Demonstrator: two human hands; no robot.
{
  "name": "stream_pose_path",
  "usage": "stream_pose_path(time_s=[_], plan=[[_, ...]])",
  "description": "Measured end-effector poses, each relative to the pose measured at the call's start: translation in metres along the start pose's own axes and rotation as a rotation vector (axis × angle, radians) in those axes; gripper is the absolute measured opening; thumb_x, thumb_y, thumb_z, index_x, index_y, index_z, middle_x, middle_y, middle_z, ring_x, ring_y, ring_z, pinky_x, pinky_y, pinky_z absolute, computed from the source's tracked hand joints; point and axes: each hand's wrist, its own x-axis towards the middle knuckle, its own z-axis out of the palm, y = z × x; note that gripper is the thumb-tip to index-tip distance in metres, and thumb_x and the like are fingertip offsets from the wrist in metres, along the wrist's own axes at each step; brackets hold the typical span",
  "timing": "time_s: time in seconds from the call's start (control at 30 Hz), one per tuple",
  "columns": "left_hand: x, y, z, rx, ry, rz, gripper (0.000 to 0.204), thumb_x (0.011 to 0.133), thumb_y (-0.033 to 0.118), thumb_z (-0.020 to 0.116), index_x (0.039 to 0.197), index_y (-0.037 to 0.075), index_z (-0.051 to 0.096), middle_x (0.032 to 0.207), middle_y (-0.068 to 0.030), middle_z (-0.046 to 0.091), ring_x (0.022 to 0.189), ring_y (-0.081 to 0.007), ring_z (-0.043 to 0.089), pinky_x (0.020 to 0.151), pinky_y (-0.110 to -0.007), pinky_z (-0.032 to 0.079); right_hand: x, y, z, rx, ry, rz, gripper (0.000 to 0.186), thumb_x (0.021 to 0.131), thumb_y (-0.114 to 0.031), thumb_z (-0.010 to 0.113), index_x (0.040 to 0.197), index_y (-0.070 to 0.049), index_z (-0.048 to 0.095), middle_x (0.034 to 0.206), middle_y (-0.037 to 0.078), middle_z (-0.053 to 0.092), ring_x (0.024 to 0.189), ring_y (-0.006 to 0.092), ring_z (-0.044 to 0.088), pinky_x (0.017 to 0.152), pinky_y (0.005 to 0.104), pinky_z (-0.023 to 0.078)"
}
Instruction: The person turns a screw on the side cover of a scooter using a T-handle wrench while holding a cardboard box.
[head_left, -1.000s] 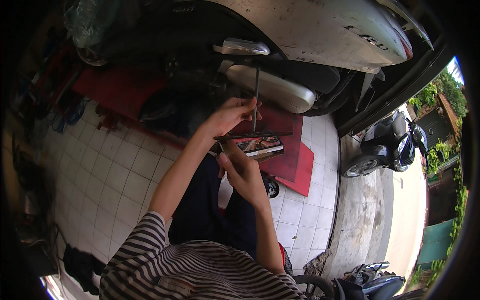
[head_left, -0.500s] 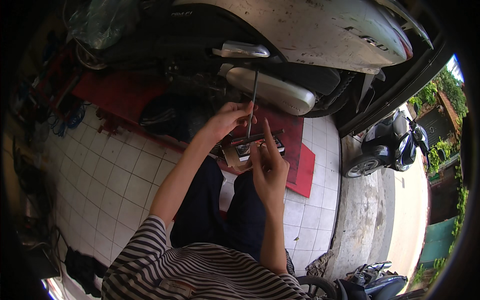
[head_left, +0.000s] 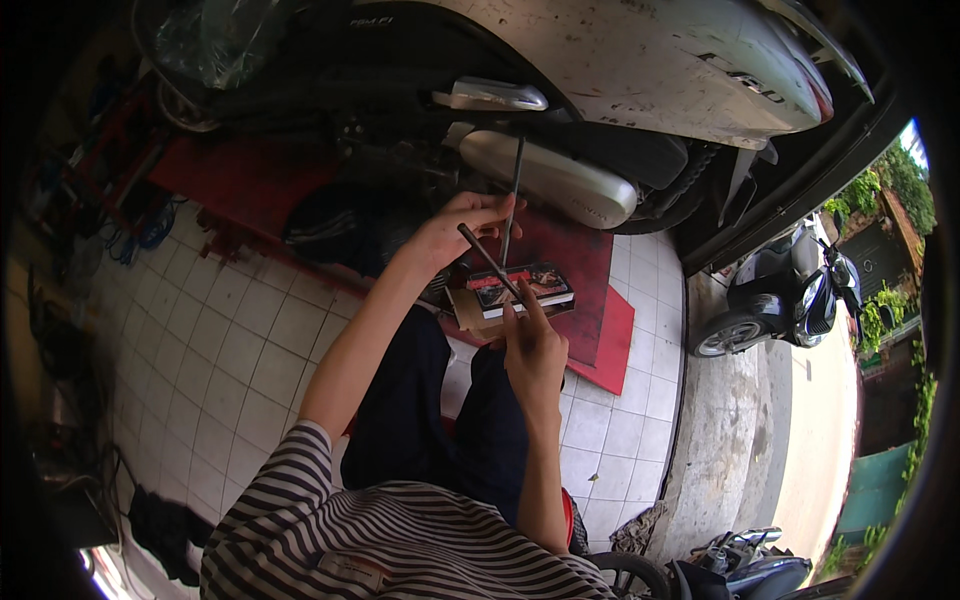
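My left hand (head_left: 468, 228) is closed round the long shaft of a T-handle wrench (head_left: 515, 190). The wrench's far end reaches the side of a motorbike (head_left: 650, 70), by the upper edge of its silver cover (head_left: 540, 175); exactly what it meets there is too dark to tell. Nearer me, the crossbar lies slantwise over a small black, red and white box (head_left: 553, 285). My right hand (head_left: 536, 350) is at the crossbar's near end, index finger stretched out against or right beside it, not wrapped round it.
The motorbike stands on a red platform (head_left: 600, 340), where the box rests on a piece of brown cardboard (head_left: 463, 308). White floor tiles (head_left: 240, 370) surround it. A parked scooter (head_left: 790, 290) stands outside at right, another motorbike (head_left: 745, 570) at lower right.
The wrench's crossbar has turned from nearly level to a steep slant. My right index finger has come down from above the bar to its near end. My left hand stays on the shaft.
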Motion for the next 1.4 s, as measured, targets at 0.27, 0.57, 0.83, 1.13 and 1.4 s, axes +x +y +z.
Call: stream_pose_path(time_s=[0.27, 0.57, 0.83, 1.13, 1.4], plan=[[-0.004, 0.002, 0.007, 0.06, 0.045, 0.032, 0.047, 0.098, 0.037, 0.066, 0.12, -0.004, 0.064, 0.087, -0.0063, 0.069, 0.087, -0.013, 0.065, 0.08, -0.027, 0.049, 0.012, -0.053, -0.004, 1.016, -0.478, 0.44, 0.058, 0.105, -0.031, 0.055, 0.149, 0.002, 0.037, 0.062, 0.002, 0.055, 0.048, 0.0047, 0.036, 0.048, 0.0201, 0.025], [-0.033, -0.006, 0.035, 0.173, 0.018, -0.031, 0.031, 0.098, 0.028, 0.068, 0.113, 0.001, 0.066, 0.085, -0.0072, 0.074, 0.076, -0.0097, 0.067, 0.074, -0.026, 0.051, -0.008, -0.008, 0.008, 0.639, -0.111, 0.304, 0.032, 0.109, -0.031, 0.047, 0.105, -0.003, 0.061, 0.062, 0.0, 0.056, 0.049, 0.0043, 0.042, 0.047, 0.0208, 0.029], [-0.117, -0.098, 0.074, 0.494, -0.003, 0.019, 0.03, 0.099, 0.021, 0.065, 0.121, 0.002, 0.064, 0.089, -0.007, 0.076, 0.082, -0.0113, 0.07, 0.08, -0.028, 0.051, -0.098, 0.041, -0.005, 0.208, -0.152, 0.349, 0.028, 0.103, -0.022, 0.059, 0.087, 0.001, 0.064, 0.059, 0.008, 0.065, 0.047, 0.0132, 0.06, 0.048, 0.027, 0.044], [-0.139, -0.197, 0.041, 1.133, 0.259, 0.138, 0.031, 0.094, 0.02, 0.069, 0.12, 0.004, 0.063, 0.121, -0.011, 0.064, 0.117, -0.0302, 0.057, 0.101, -0.042, 0.043, -0.193, 0.088, -0.03, 0.565, -0.24, 0.785, 0.032, 0.104, -0.029, 0.058, 0.084, -0.005, 0.06, 0.06, 0.004, 0.062, 0.048, 0.0072, 0.052, 0.046, 0.0223, 0.037], [-0.099, -0.23, 0.02, 1.525, 0.249, 0.295, 0.044, 0.089, 0.016, 0.071, 0.128, 0.002, 0.056, 0.129, -0.0146, 0.059, 0.123, -0.0295, 0.054, 0.109, -0.045, 0.036, -0.18, 0.098, -0.03, 0.637, -0.252, 0.803, 0.035, 0.103, -0.034, 0.055, 0.082, -0.007, 0.062, 0.06, 0.002, 0.06, 0.049, 0.0074, 0.053, 0.048, 0.0207, 0.037]])
